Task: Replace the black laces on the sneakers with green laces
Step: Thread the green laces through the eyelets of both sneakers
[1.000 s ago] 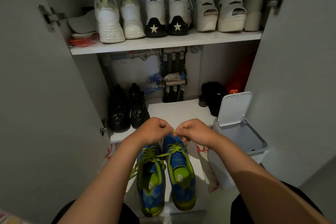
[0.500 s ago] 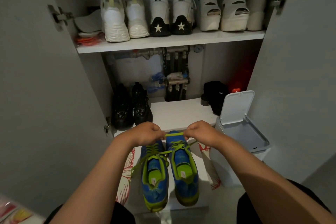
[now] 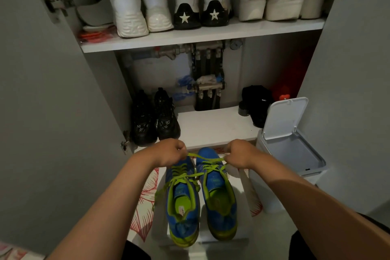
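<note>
Hands, fists touching a second ago, now pulled apart. Left hand (image 3: 171, 152) and right hand (image 3: 240, 154) each pinch lace (image 3: 211, 160), drawn taut over sneakers (image 3: 219, 196), lower centre of frame. Both show green lacing, no black visible — likely final tightening.

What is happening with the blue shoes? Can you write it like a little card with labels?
sneakers: left sneaker and right sneaker, blue, side by side, both green-laced
left hand: pinches one end of the green lace
right hand: pinches the other end
lace: stretched between the hands, above the toes
bin: white, lid open, right of the sneakers
black laces: none seen
</note>
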A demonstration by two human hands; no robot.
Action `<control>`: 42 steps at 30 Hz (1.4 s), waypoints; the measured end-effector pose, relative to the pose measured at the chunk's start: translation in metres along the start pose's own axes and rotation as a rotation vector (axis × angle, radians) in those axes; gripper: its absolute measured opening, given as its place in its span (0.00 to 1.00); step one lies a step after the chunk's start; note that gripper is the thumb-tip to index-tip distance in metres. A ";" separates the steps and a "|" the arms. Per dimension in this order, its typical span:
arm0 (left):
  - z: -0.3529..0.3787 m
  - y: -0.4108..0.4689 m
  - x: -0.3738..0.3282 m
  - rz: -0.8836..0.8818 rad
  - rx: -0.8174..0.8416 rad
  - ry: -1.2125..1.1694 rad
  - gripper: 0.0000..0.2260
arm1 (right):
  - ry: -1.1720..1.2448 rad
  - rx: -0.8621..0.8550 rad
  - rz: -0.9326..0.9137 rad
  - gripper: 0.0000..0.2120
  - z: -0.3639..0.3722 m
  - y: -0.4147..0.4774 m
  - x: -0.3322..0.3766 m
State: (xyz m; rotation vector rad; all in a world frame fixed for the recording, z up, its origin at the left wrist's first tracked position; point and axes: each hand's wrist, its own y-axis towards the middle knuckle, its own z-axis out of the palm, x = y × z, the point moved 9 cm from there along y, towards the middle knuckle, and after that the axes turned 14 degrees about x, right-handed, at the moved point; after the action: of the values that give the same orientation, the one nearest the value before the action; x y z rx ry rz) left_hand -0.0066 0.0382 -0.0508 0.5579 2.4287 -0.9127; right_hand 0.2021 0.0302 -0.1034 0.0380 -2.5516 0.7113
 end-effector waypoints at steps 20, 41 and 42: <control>0.009 0.036 -0.020 0.022 -0.123 0.172 0.13 | 0.140 0.052 -0.223 0.13 0.006 0.009 0.034; 0.066 0.042 0.007 -0.198 0.032 -0.104 0.05 | -0.176 0.041 -0.157 0.08 0.033 -0.002 0.038; 0.066 0.042 0.011 -0.207 0.024 -0.145 0.05 | -0.216 0.033 -0.152 0.09 0.036 -0.002 0.039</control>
State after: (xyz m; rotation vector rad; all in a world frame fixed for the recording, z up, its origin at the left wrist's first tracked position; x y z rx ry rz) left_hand 0.0259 0.0241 -0.1220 0.2417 2.3764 -1.0291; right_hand 0.1522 0.0146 -0.1113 0.3328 -2.7048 0.7237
